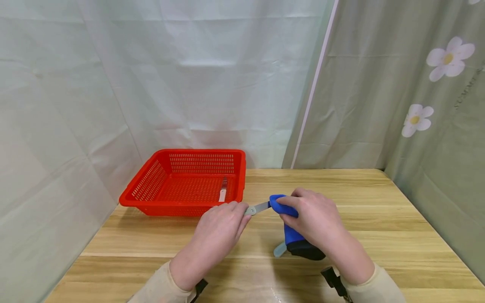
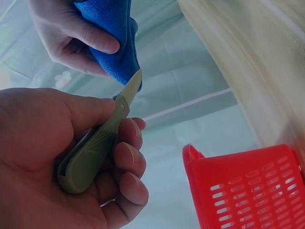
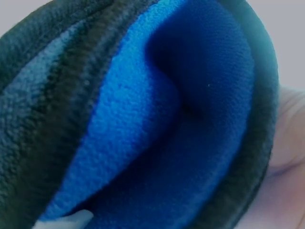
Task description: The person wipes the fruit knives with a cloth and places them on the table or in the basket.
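My left hand (image 1: pixel 219 223) grips a folding knife (image 2: pixel 93 155) by its green handle, thumb along the side and fingers curled beneath. The knife's short blade (image 1: pixel 262 206) is out and points right. My right hand (image 1: pixel 318 215) pinches a blue cloth (image 1: pixel 283 205) with dark trim around the blade's tip. The cloth's loose end hangs below that hand; in the right wrist view its folds (image 3: pixel 128 109) fill most of the picture. Below the cloth, a pale blue-grey handle (image 1: pixel 280 250) lies on the table, its other end hidden behind the cloth.
A red perforated basket (image 1: pixel 166 209) stands at the back left of the wooden table (image 1: pixel 360 189). Inside it lies a white-handled utensil (image 1: pixel 222 194) with a metal end. Pale curtains (image 1: pixel 212 84) hang behind the table and along both sides.
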The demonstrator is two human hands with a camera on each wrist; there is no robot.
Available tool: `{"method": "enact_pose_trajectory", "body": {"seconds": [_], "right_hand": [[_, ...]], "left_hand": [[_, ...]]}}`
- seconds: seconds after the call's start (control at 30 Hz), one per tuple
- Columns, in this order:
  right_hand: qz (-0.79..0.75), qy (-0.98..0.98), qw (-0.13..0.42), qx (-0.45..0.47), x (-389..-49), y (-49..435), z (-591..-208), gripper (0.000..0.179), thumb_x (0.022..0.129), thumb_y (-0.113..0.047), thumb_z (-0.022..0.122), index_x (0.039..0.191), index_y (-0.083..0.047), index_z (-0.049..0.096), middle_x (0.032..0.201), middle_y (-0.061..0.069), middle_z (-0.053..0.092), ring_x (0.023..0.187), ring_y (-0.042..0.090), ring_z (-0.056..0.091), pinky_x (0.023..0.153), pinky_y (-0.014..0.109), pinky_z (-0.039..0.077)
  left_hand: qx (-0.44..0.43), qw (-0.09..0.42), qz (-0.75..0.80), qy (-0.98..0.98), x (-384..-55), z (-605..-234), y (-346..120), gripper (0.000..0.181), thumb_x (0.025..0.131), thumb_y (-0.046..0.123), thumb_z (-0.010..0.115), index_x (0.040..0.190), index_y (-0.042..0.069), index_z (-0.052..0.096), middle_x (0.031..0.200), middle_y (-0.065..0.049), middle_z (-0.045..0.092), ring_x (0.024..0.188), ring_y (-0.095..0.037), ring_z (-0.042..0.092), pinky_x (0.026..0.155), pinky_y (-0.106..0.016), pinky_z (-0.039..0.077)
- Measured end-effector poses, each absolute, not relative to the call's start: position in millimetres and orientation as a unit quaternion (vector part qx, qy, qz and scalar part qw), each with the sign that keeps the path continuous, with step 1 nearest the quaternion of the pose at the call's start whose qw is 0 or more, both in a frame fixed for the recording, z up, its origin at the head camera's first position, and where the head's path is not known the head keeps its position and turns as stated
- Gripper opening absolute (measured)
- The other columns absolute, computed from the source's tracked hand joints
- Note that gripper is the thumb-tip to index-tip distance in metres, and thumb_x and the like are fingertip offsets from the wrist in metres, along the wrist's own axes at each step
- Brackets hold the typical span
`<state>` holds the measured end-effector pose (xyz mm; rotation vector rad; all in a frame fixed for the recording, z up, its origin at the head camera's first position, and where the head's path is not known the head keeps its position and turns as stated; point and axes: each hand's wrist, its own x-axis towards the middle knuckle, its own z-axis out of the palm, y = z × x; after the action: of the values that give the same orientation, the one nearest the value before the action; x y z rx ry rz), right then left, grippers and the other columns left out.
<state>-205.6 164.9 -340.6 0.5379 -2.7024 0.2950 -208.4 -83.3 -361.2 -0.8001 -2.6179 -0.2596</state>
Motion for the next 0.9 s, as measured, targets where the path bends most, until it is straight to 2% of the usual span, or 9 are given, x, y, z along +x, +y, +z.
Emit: {"method": "enact_pose_trajectory", "body": {"seconds": [0.47,0.67,0.9], "right_hand": [[0.105,-0.972,0.145,0.154,-206,179,-333,0.033,0.092,-0.029,0.092,0.124,-0.024,0.085,0.102,0.0,0.072,0.082,0.021,0.069,0.066,0.042,0.055],[0.105,-0.966,0.178,0.159,-205,181,-331,0.035,0.091,-0.029,0.093,0.124,-0.022,0.085,0.105,0.002,0.073,0.085,0.024,0.072,0.069,0.046,0.058],[0.095,-0.934,0.256,0.231,-197,162,-335,0.036,0.084,-0.028,0.099,0.117,-0.024,0.087,0.1,0.001,0.075,0.081,0.02,0.072,0.067,0.038,0.058]], "left_hand": [[-0.294,0.217,-0.089,-0.927,-209,-363,-85,0.02,0.104,0.025,0.081,0.099,0.014,0.066,0.074,0.008,0.046,0.064,-0.009,0.043,0.06,-0.025,0.041],[-0.295,0.215,-0.092,-0.926,-209,-363,-85,0.021,0.103,0.025,0.081,0.098,0.014,0.064,0.073,0.008,0.045,0.064,-0.01,0.042,0.059,-0.025,0.04],[-0.293,0.204,-0.091,-0.93,-209,-361,-84,0.019,0.105,0.027,0.079,0.104,0.012,0.067,0.075,0.007,0.046,0.065,-0.01,0.044,0.059,-0.025,0.04]]}}
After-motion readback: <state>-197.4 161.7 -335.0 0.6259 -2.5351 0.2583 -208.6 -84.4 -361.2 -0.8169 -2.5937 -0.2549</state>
